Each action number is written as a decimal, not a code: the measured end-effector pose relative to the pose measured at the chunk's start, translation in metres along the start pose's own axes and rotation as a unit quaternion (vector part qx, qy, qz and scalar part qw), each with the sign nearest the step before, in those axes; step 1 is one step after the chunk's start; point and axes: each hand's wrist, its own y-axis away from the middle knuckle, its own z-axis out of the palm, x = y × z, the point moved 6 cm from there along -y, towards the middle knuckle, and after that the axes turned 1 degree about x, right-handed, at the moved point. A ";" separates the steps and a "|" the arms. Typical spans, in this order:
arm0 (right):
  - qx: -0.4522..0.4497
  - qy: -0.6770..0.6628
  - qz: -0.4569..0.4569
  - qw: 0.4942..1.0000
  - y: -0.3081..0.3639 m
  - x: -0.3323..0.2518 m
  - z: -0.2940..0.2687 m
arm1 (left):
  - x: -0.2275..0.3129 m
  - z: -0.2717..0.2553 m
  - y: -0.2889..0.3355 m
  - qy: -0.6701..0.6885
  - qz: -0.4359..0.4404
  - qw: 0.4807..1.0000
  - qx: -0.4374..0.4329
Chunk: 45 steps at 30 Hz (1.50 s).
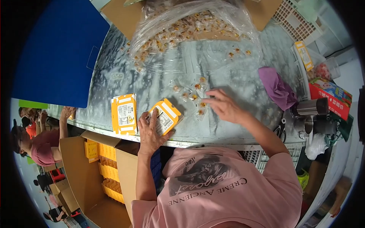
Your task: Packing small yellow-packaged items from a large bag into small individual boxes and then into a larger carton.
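My left hand (pixel 151 129) grips a yellow-and-white carton (pixel 165 117) with its end flaps raised at the far side, tilted near the table's front edge. Left of it lie yellow-and-white flat cartons (pixel 124 114), apparently stacked. My right hand (pixel 225 108) reaches over the table with its fingers apart. Its fingertips are right beside a loose cluster of small clear-wrapped pieces (pixel 196 87) with orange-brown centres. Whether a finger touches one of them I cannot tell. The inside of the held carton is hidden.
Behind, a large clear plastic bag (pixel 228 19) spills many wrapped pieces from a cardboard box. A purple cloth (pixel 276 88), metal cups (pixel 304 123) and scissors (pixel 280 131) sit at right. An open cardboard box (pixel 93 197) holds yellow cartons at left, near a blue panel (pixel 57 49); co-workers are beyond.
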 end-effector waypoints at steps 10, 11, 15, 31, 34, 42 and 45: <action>0.021 0.046 -0.039 0.998 0.033 -0.002 0.010 | 0.000 0.000 0.001 0.004 -0.005 1.000 -0.002; 0.019 0.045 -0.040 0.998 0.036 -0.005 0.012 | -0.001 0.000 0.002 0.006 -0.008 1.000 -0.004; -0.007 -0.071 0.040 0.997 0.022 -0.006 0.014 | 0.001 -0.002 0.002 0.000 0.002 1.000 0.002; -0.097 -0.017 -0.032 0.995 -0.036 -0.012 0.046 | -0.002 -0.003 0.004 0.014 -0.009 1.000 0.007; 0.016 0.042 0.046 0.998 -0.068 0.018 0.024 | -0.002 -0.003 0.002 0.020 -0.010 1.000 0.003; -0.147 0.162 -0.053 0.974 -0.099 0.000 0.081 | 0.006 -0.003 0.000 0.019 0.001 1.000 -0.004; -0.189 0.159 -0.065 0.967 -0.069 -0.001 0.073 | 0.003 -0.001 0.001 0.017 0.006 1.000 -0.004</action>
